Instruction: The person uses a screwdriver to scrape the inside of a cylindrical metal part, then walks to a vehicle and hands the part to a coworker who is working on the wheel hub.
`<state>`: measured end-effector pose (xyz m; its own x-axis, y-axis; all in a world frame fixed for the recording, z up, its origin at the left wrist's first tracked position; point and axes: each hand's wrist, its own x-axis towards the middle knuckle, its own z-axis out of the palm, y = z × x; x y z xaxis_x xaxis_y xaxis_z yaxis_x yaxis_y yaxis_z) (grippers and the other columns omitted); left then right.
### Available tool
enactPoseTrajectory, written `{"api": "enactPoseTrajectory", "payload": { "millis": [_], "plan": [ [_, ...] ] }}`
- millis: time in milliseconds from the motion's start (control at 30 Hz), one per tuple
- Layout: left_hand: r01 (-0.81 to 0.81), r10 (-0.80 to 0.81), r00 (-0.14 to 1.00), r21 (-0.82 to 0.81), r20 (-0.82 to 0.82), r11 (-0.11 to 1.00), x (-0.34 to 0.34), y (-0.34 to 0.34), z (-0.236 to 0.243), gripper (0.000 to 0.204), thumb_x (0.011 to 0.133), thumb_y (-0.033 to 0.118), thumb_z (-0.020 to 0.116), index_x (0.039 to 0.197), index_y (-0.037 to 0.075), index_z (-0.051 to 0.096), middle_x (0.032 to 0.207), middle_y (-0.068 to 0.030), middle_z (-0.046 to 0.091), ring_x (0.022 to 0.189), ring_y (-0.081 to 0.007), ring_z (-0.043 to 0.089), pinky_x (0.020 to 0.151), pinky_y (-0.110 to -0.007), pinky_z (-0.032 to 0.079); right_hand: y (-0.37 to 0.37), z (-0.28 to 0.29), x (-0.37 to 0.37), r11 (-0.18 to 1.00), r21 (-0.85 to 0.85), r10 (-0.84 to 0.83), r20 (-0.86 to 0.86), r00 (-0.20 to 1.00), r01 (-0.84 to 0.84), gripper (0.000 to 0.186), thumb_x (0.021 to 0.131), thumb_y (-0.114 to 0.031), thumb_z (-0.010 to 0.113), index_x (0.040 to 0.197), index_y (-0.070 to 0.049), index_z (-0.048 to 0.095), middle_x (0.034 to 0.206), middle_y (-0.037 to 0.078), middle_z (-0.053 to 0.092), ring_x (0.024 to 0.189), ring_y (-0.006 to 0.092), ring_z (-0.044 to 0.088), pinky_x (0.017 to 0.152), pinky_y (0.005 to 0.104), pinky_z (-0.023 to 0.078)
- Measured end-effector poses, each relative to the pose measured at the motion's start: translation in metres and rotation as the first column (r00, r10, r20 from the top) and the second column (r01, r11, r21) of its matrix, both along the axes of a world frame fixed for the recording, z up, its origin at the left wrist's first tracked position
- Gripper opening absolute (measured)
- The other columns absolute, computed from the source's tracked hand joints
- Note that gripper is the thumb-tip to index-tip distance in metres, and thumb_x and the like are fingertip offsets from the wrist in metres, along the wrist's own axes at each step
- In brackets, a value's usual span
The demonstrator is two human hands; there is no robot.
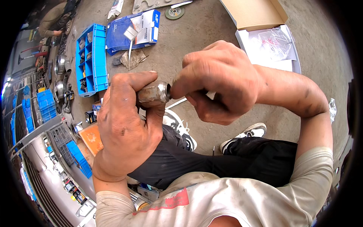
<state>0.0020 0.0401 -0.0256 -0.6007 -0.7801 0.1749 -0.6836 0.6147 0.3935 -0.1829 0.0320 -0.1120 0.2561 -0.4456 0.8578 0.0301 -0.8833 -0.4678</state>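
My left hand (123,125) is closed round a short, worn metal fitting (150,95), brownish grey with a shiny rim at its right end. The thumb and index finger grip it from both sides. My right hand (223,83) is curled up close at that rim, its fingertips pressed together against the dark end piece (168,91). What those fingers pinch is mostly hidden behind them. Both hands are held up over my lap, above the concrete floor.
Beyond my left hand stands a blue divided bin (99,60) with small parts, beside a blue-and-white box (132,32). An open carton (264,45) with clear plastic lies at the far right. A grinding disc (175,12) is at the top. Another person (53,22) works far left.
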Motion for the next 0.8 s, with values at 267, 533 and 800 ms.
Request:
{"api": "enactPoseTrajectory", "payload": {
  "millis": [267, 533, 800],
  "plan": [
    [-0.082, 0.077, 0.996, 0.129, 0.042, 0.988, 0.004, -0.004, 0.001, 0.036, 0.065, -0.002, 0.067, 0.098, 0.006, 0.054, 0.088, -0.0098, 0.057, 0.075, -0.0281, 0.058, 0.065, -0.038, 0.044, -0.019, -0.016, 0.004, 0.924, 0.383, -0.067, 0.128, 0.990, 0.013, 0.024, 0.072, 0.005, 0.067, 0.082, -0.001, 0.046, 0.061, 0.002, 0.049, 0.048, 0.0063, 0.040, 0.042, 0.0219, 0.030],
    [0.041, -0.045, 0.999, 0.335, 0.006, 0.941, 0.027, -0.018, 0.004, 0.029, 0.081, 0.024, 0.065, 0.093, 0.004, 0.048, 0.065, -0.0087, 0.061, 0.059, -0.0268, 0.062, 0.057, -0.037, 0.049, -0.056, -0.049, 0.033, 0.605, 0.682, -0.175, -0.389, 0.904, 0.411, 0.027, 0.073, -0.015, 0.073, 0.067, -0.002, 0.050, 0.053, 0.009, 0.049, 0.044, 0.0185, 0.043, 0.045, 0.0323, 0.039],
    [0.138, -0.056, 0.990, 0.767, -0.132, 0.627, 0.028, -0.048, 0.031, 0.046, 0.091, 0.040, 0.045, 0.100, -0.005, 0.044, 0.076, -0.0251, 0.061, 0.077, -0.0399, 0.061, 0.069, -0.045, 0.048, -0.049, -0.076, 0.054, 0.437, 0.571, 0.397, -0.816, 0.421, 0.695, 0.046, 0.072, -0.044, 0.067, 0.064, 0.001, 0.061, 0.064, 0.020, 0.061, 0.061, 0.0360, 0.061, 0.057, 0.0411, 0.048]
  ]
}}
